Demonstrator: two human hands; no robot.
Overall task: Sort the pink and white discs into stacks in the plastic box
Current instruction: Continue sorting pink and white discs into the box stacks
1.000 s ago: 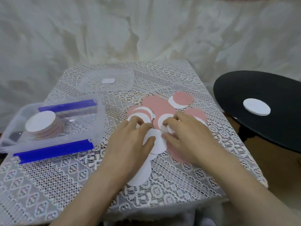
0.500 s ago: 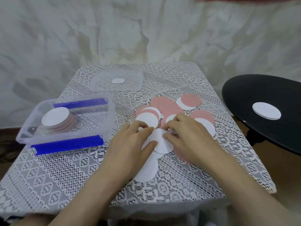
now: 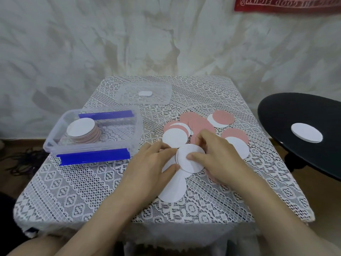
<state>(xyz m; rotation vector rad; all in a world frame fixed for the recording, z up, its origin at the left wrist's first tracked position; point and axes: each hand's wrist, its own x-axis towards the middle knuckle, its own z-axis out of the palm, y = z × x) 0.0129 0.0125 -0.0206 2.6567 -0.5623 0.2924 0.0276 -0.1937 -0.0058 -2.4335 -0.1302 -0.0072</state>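
Observation:
Loose pink discs (image 3: pixel 200 122) and white discs (image 3: pixel 174 138) lie overlapping on the lace-covered table (image 3: pixel 88 191). Both hands meet at a small stack of discs with a white top (image 3: pixel 190 159) in the middle. My left hand (image 3: pixel 149 169) pinches its left edge, thumb below and fingers above. My right hand (image 3: pixel 219 156) grips its right side, thumb pressed on the white face. A clear plastic box (image 3: pixel 55 143) with blue clips stands at the left and holds a stack of pink and white discs topped by a white one (image 3: pixel 81 127).
The box's clear lid (image 3: pixel 162 97) lies at the back of the table. A black round side table (image 3: pixel 287 115) at the right carries one white disc (image 3: pixel 306 132). Crumpled white fabric hangs behind. The table's front edge is close to my forearms.
The camera has tilted up and shifted, so everything sits lower right in view. Both hands stay on the central discs; the right thumb now lies on the white top disc.

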